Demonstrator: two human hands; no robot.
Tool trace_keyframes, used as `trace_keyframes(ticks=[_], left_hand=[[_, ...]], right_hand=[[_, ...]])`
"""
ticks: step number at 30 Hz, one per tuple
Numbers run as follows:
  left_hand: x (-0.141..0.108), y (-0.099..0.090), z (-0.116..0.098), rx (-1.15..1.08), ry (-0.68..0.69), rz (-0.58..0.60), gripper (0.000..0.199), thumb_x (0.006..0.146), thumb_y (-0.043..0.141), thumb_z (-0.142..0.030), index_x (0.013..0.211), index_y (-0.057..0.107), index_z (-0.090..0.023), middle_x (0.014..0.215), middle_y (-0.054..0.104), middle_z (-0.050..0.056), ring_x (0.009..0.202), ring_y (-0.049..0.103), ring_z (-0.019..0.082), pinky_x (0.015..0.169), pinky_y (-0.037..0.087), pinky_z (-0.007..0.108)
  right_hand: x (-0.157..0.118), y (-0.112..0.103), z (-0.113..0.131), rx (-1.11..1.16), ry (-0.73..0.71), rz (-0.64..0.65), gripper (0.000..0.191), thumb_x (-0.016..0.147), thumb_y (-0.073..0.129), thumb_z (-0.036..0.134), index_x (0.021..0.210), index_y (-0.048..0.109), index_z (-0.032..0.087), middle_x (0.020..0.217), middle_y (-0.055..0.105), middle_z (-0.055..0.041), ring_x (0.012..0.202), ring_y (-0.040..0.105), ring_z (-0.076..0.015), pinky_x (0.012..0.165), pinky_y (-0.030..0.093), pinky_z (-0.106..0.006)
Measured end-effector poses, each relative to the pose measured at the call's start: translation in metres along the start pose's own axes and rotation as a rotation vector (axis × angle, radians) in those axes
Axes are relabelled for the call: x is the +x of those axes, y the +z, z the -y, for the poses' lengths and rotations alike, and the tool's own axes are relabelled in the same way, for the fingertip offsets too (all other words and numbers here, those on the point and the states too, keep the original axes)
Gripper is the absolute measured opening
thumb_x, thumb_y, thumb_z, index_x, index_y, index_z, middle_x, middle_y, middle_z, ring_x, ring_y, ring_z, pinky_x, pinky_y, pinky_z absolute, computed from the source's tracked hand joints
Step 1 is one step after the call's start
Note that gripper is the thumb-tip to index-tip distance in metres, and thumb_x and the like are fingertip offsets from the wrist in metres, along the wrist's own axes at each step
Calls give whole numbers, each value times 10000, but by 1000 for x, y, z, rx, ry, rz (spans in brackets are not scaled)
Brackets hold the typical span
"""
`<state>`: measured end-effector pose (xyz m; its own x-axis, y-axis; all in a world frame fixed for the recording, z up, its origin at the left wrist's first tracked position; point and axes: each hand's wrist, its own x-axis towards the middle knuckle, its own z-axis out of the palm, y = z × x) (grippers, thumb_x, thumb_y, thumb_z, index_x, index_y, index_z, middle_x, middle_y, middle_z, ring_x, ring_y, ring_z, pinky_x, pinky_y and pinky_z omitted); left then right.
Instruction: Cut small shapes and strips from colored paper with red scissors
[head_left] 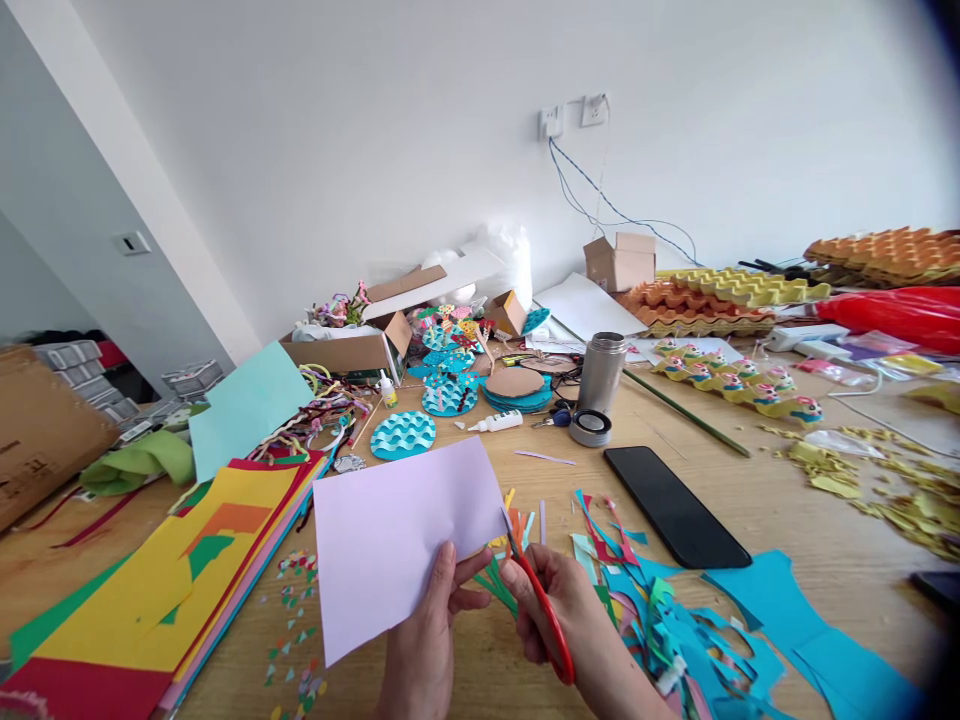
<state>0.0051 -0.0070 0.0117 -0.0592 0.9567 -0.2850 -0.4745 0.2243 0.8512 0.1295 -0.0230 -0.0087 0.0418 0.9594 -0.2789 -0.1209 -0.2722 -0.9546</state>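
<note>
A sheet of lilac paper [390,540] is raised above the table, its lower edge pinched between thumb and fingers of my left hand [431,620]. My right hand [559,615] grips red-handled scissors [551,610], whose dark blades point up beside the sheet's right edge. Whether the blades touch the paper I cannot tell. Thin colored paper strips [499,585] lie on the table behind and between my hands. A narrow lilac strip [544,522] rests just beyond the scissors.
Stacked colored paper [240,480] lies to the left, near tiny paper bits [296,635]. Blue paper scraps [712,650] and a black phone [675,505] are at right. Behind stand a metal flask [600,375], a glue bottle [499,422] and egg trays [697,305].
</note>
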Motion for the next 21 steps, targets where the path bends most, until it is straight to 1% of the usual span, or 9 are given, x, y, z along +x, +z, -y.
trace_keyframes(ticks=[3, 6, 12, 16, 21], left_hand=[[0, 0, 0, -7, 14, -2, 447, 637, 784, -321, 1002, 611, -128, 1008, 709, 127, 819, 703, 285, 491, 514, 250], [0, 0, 1, 3, -5, 8, 438, 659, 769, -320, 1005, 603, -109, 1009, 706, 152, 825, 702, 284, 508, 521, 253], [0, 0, 0, 22, 22, 16, 494, 693, 740, -340, 1100, 561, -125, 1002, 713, 140, 836, 700, 281, 531, 524, 262], [3, -3, 2, 45, -9, 62, 468, 703, 718, -388, 1044, 597, -90, 969, 717, 171, 844, 697, 294, 539, 527, 270], [6, -5, 5, 58, 0, 71, 473, 686, 725, -404, 1023, 621, -89, 964, 720, 170, 838, 697, 297, 533, 524, 271]], right_hand=[[-1, 1, 0, 6, -3, -7, 519, 660, 627, 661, 636, 377, 207, 371, 491, 79, 256, 423, -49, 270, 278, -134], [-2, 1, 0, 2, 10, -11, 529, 658, 615, 676, 634, 367, 209, 366, 487, 83, 253, 417, -45, 265, 273, -129], [-4, 1, 1, -18, 10, -24, 556, 626, 616, 702, 629, 342, 217, 345, 469, 91, 243, 398, -36, 254, 260, -122], [-4, 2, 2, -18, 21, -24, 571, 606, 615, 716, 625, 337, 217, 327, 460, 94, 230, 391, -37, 243, 238, -117], [-2, 2, 3, 2, 61, -5, 548, 630, 601, 706, 642, 367, 210, 339, 478, 89, 236, 402, -41, 248, 249, -119]])
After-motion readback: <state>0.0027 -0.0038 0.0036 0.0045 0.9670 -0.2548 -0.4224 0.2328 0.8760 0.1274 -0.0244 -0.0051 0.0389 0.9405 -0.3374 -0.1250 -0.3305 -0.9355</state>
